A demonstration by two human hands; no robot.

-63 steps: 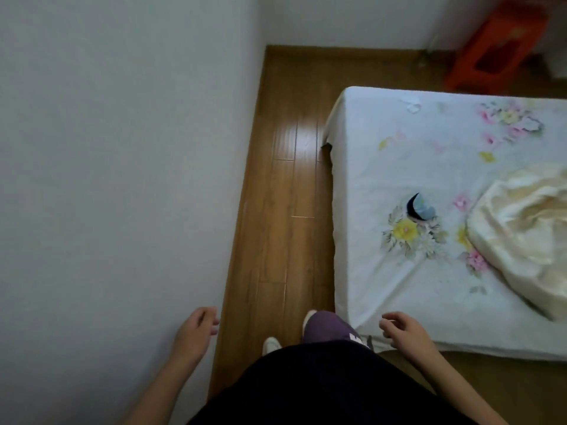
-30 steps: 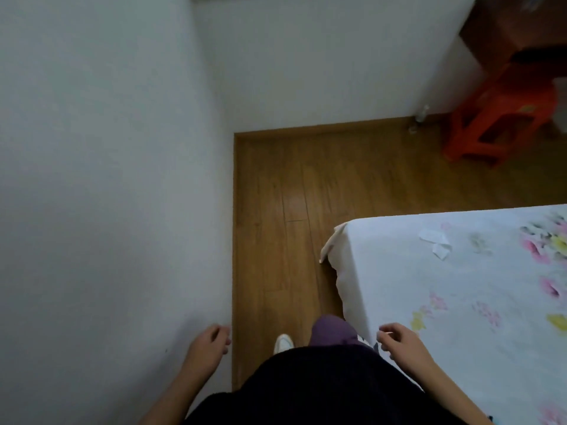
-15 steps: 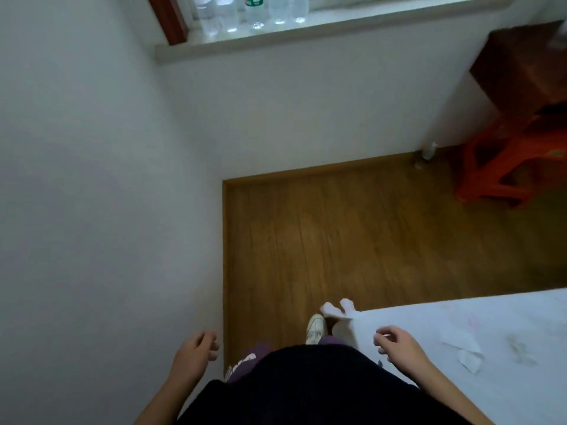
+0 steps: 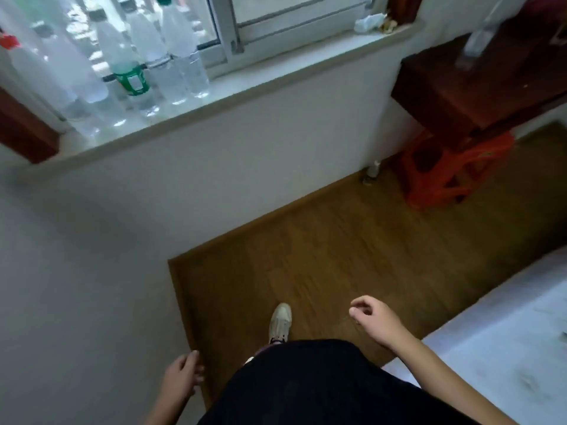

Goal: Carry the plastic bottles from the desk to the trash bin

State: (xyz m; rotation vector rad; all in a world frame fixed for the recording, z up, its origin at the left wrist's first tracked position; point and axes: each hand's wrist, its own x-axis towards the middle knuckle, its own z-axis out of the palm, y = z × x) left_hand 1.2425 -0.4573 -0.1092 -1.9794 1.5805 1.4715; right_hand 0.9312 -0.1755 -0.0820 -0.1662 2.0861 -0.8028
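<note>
Both hands empty: my left hand (image 4: pixel 181 377) hangs loosely curled, my right hand (image 4: pixel 372 322) half-open, well short of the desk (image 4: pixel 478 96) holding one plastic bottle (image 4: pixel 478 38).

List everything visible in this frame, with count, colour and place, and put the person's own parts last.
plastic bottles: several, clear, one with a green label, on the windowsill at upper left
windowsill: one, pale, below the window
desk: one, dark red-brown, upper right
bottle on desk: one, clear, blurred
stool: one, orange-red, under the desk
small bottle: one, pale, on the floor by the wall
floor: brown wood
bed: one, white sheet, lower right
shoe: one, off-white
left hand: empty, near the wall
right hand: empty, loosely curled
</note>
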